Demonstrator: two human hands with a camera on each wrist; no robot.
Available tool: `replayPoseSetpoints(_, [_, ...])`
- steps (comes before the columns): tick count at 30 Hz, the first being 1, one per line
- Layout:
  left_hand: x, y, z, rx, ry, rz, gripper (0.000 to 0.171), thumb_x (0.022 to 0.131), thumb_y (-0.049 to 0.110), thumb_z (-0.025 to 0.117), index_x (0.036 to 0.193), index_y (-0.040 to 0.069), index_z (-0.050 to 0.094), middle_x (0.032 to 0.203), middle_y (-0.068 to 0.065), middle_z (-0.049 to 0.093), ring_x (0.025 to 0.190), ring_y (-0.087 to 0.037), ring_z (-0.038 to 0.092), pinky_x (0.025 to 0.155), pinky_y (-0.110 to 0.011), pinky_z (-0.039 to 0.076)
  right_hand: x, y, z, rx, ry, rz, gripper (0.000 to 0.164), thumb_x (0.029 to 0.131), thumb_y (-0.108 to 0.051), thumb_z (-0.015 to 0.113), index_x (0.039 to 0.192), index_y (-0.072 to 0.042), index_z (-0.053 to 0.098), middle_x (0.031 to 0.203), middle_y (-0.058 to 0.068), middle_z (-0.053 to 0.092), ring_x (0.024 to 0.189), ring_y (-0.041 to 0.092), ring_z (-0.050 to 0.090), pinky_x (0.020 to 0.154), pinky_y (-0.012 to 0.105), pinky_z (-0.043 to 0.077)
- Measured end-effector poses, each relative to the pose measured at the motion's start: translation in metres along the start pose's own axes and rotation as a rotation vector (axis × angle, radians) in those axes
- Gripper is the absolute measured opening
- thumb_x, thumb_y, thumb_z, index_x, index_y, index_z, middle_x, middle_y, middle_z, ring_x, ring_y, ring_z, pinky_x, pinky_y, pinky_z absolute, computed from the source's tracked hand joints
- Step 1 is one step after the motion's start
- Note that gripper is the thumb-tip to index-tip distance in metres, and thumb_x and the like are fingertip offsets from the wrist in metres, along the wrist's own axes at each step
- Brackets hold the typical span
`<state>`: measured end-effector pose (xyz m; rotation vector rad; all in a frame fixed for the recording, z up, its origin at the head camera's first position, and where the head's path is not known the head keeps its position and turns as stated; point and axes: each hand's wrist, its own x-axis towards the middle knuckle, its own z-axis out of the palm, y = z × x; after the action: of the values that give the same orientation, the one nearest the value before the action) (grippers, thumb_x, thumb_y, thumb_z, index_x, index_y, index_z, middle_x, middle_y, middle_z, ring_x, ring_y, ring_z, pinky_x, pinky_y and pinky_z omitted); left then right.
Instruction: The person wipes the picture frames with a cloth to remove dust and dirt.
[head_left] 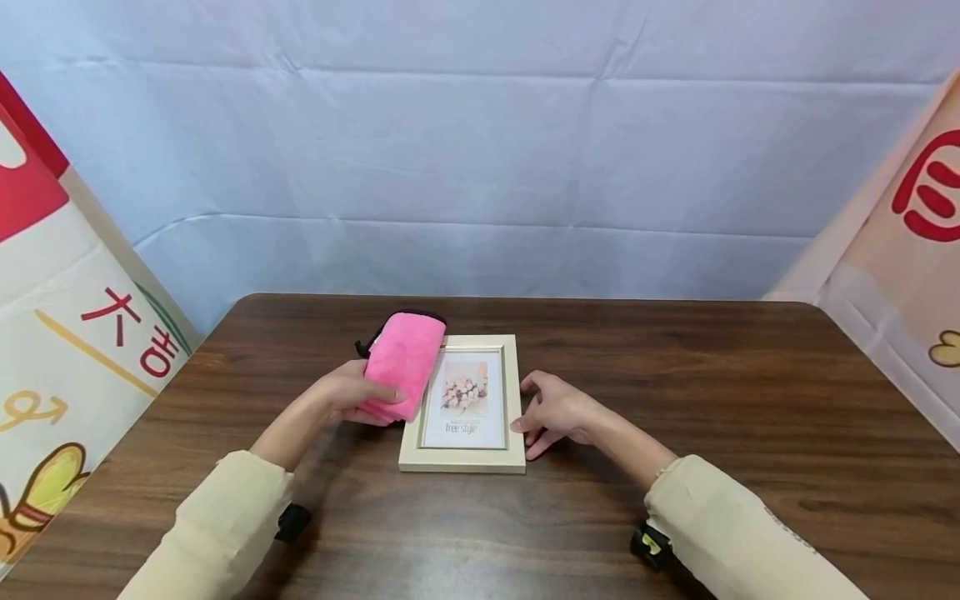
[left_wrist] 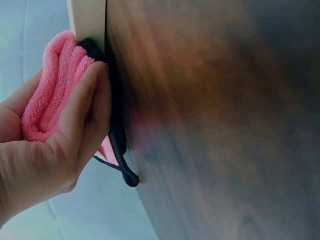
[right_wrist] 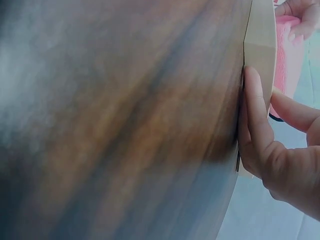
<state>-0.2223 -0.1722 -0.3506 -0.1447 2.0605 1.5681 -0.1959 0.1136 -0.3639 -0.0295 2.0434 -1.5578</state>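
A cream picture frame (head_left: 520, 392) lies flat on the table, with a flower print and the words "free style" inside. My left hand (head_left: 358, 392) grips a folded pink cloth (head_left: 406, 358), thumb on top and fingers beneath. The cloth covers part of the frame's left side. In the left wrist view, its fluffy layers (left_wrist: 55, 85) show, along with black trim and a black loop (left_wrist: 131, 179). On the other side, my right hand (head_left: 558, 410) holds the frame's right edge, thumb on the border and fingers against the side. The right wrist view shows those fingers (right_wrist: 257, 107) along the frame's edge.
The dark brown wooden table (head_left: 712, 383) has rounded far corners. Behind it hangs a pale creased sheet (head_left: 465, 150). Printed banners stand at the left (head_left: 82, 317) and right (head_left: 900, 275). A black strap device sits at each wrist.
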Motion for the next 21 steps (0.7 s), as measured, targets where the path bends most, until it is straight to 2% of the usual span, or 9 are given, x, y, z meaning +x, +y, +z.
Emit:
replayPoseSetpoints(4, [-0.008, -0.004, 0.003, -0.017, 0.001, 0.012, 0.054, 0.082, 0.002, 0.064, 0.124, -0.007, 0.031, 0.092, -0.018, 0.058, 0.070, -0.021, 0.063, 0.071, -0.039, 0.056, 0.001, 0.000, -0.001, -0.004, -0.001, 0.000, 0.057, 0.079, 0.014, 0.060, 0.124, 0.004, 0.027, 0.069, 0.017, 0.050, 0.056, 0.023, 0.054, 0.056, 0.041, 0.057])
replayPoseSetpoints(13, [-0.023, -0.013, 0.008, -0.034, 0.047, 0.062, 0.051, 0.082, 0.003, 0.064, 0.121, -0.008, 0.033, 0.089, -0.016, 0.058, 0.067, -0.020, 0.063, 0.069, -0.038, 0.056, 0.001, -0.001, -0.002, -0.003, -0.004, 0.000, 0.056, 0.079, 0.014, 0.059, 0.123, 0.005, 0.027, 0.069, 0.017, 0.050, 0.056, 0.023, 0.054, 0.057, 0.041, 0.057])
replayPoseSetpoints(21, [-0.025, -0.018, 0.003, -0.058, 0.091, 0.078, 0.046, 0.082, 0.001, 0.063, 0.117, -0.010, 0.034, 0.083, -0.014, 0.061, 0.065, -0.019, 0.063, 0.067, -0.038, 0.057, 0.001, -0.001, -0.002, -0.009, -0.011, 0.011, 0.056, 0.079, 0.014, 0.060, 0.124, 0.005, 0.027, 0.069, 0.018, 0.051, 0.057, 0.023, 0.054, 0.057, 0.041, 0.057])
